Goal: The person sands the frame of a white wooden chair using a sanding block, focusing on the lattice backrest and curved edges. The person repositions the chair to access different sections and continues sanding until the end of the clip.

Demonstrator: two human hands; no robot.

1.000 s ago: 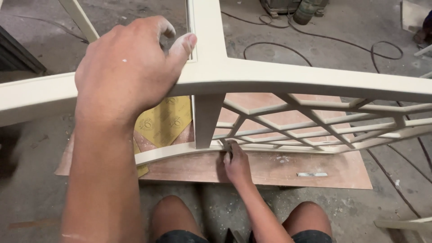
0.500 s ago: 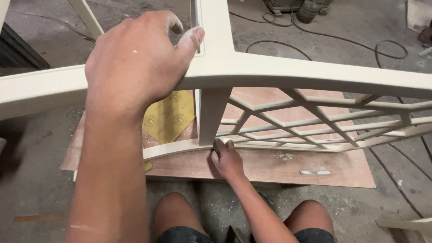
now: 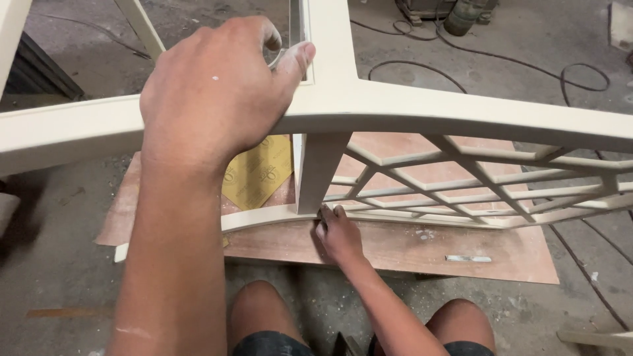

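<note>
Right hand (image 3: 339,234) shifted along lower rail (image 3: 264,217), fingers' grasp unclear; left hand (image 3: 211,92) clenched on cream frame (image 3: 428,115).

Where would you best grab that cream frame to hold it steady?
Probably on the broad curved top rail, coming from above, as the left hand does: it wraps over the rail beside the upright post. The frame stands on edge on the board, so the top is free. The thin lattice bars look frailer.

Both forearms are bare and sleeveless, the left hand (image 3: 211,92) and right hand (image 3: 339,234) gloveless with pale dust flecks, dark shorts above bare knees.
</note>
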